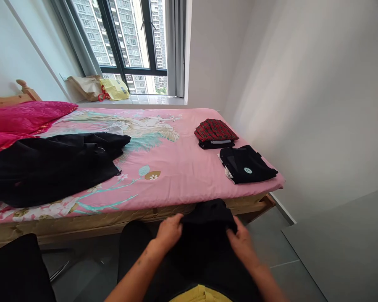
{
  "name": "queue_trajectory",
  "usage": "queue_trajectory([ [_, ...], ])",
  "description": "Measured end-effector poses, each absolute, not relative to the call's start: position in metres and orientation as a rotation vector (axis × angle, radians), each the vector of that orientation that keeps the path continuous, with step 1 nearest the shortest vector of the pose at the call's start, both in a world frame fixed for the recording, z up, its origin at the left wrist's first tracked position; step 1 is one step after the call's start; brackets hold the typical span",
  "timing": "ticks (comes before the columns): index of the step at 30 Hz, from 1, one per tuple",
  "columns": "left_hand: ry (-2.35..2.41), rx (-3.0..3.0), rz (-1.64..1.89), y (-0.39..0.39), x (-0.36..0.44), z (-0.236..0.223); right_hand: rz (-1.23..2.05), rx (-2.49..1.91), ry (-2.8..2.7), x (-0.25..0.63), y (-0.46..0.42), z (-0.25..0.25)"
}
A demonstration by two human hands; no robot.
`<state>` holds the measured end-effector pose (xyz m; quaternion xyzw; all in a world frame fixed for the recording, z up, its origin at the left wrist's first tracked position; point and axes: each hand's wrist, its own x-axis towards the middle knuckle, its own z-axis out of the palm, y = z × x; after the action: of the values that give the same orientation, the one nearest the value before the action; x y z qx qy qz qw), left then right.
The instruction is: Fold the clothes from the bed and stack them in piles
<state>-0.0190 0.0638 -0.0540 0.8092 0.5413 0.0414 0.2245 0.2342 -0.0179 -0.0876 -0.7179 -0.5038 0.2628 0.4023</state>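
A black garment [208, 235] is stretched between my hands over my lap, its far edge reaching the side of the bed. On its left edge my left hand [170, 230] is closed, fingers pinching the cloth. My right hand [242, 240], slightly blurred, grips the opposite edge. The kind of garment cannot be made out against my dark trousers. Just beyond, on the bed, lies a folded black garment [255, 164] with a round pale patch, resting on striped cloth. Behind it sits a folded stack topped by red plaid cloth [216, 130].
A pink flowered sheet [176, 167] covers the bed. A large black garment [56, 163] is spread on its left, near magenta pillows [31, 117]. Bags [115, 89] stand on the windowsill. A black chair [17, 268] is at lower left; a wall [302, 92] borders the right.
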Motion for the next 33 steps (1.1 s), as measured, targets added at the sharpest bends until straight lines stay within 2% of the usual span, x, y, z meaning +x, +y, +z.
queue_trajectory([
  [5,1.746,2.285,0.192,0.112,-0.069,0.027,0.338,-1.914,-1.418,0.280,0.017,0.019],
  [11,1.653,2.388,0.399,0.134,-0.084,0.139,0.069,-1.829,-1.704,0.290,0.054,0.126],
  [16,1.510,2.288,0.636,0.144,-0.087,0.214,0.047,-1.771,-1.703,0.294,0.076,0.199],
  [19,1.468,2.194,0.971,0.141,-0.083,0.247,0.108,-1.608,-1.595,0.284,0.077,0.235],
  [21,1.381,2.063,1.196,0.140,-0.076,0.260,0.246,-1.458,-1.560,0.274,0.079,0.251],
  [22,1.345,2.032,1.180,0.141,-0.073,0.263,0.317,-1.443,-1.586,0.269,0.081,0.257],
  [26,1.390,2.292,0.687,0.162,-0.070,0.254,0.255,-1.633,-1.746,0.257,0.091,0.269],
  [29,1.456,2.276,0.630,0.181,-0.080,0.235,0.236,-1.586,-1.705,0.255,0.093,0.271],
  [33,1.456,2.179,0.523,0.190,-0.085,0.206,0.518,-1.444,-1.675,0.244,0.091,0.263],
])
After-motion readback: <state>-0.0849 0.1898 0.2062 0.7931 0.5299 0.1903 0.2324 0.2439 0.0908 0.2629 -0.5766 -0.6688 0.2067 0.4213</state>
